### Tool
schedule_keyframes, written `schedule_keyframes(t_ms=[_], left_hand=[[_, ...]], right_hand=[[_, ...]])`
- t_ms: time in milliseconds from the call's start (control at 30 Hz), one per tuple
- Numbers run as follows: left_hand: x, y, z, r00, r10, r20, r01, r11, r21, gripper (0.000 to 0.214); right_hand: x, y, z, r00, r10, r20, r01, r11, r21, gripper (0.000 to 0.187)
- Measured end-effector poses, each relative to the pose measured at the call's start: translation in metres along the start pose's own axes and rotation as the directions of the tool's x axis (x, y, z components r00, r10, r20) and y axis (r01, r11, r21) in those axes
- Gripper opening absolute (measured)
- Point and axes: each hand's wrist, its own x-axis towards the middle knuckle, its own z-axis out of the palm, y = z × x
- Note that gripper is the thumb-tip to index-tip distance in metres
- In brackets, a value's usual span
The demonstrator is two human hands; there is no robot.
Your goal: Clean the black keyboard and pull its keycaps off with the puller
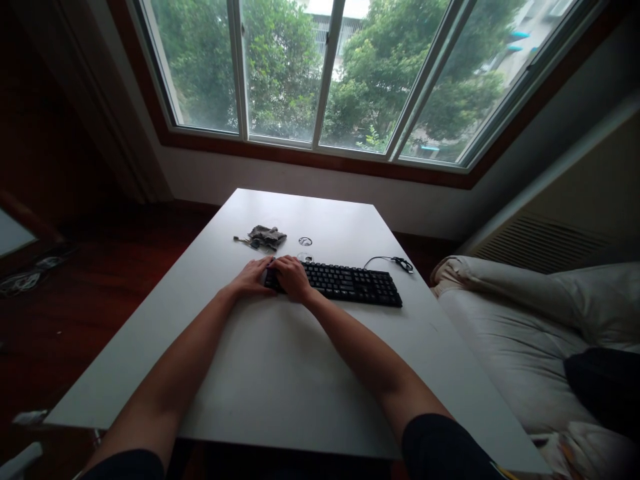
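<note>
A black full-size keyboard (350,283) lies on the white table (300,373), its left end under my hands. My left hand (251,277) grips that left end, with the thumb along the near edge and the fingers over the far side. Close beside it, my right hand (293,275) rests over the leftmost keys with its fingers bent and drawn together. Between the hands shows a small dark patch; whether the right fingers pinch anything there is hidden.
Beyond the keyboard lie a crumpled grey cloth (269,237), a small brush (241,240), a dark ring-shaped item (305,241) and a clear item (306,258). A coiled black cable (401,264) is at the right edge. A pale sofa (500,347) stands right; a window (320,80) is ahead.
</note>
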Motion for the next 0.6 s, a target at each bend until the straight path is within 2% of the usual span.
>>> schedule_keyframes(t_ms=[100, 200, 333, 600], left_hand=[[0.001, 0.000, 0.000, 1.000, 0.010, -0.004, -0.010, 1.000, -0.005, 0.124], [0.001, 0.001, -0.001, 1.000, 0.012, -0.001, -0.012, 1.000, -0.002, 0.123], [0.001, 0.003, -0.003, 1.000, -0.003, 0.022, 0.002, 1.000, 0.008, 0.124], [0.000, 0.005, -0.006, 0.998, -0.040, 0.054, 0.040, 0.999, 0.003, 0.126]], right_hand=[[0.007, 0.010, -0.002, 1.000, 0.007, 0.029, -0.005, 0.999, -0.052, 0.032], [0.007, 0.023, -0.003, 0.992, -0.055, 0.110, 0.057, 0.998, -0.016, 0.036], [0.002, 0.040, -0.013, 0.983, -0.090, 0.159, 0.087, 0.996, 0.024, 0.041], [-0.004, 0.077, -0.050, 0.983, 0.033, 0.181, -0.011, 0.993, -0.121, 0.037]])
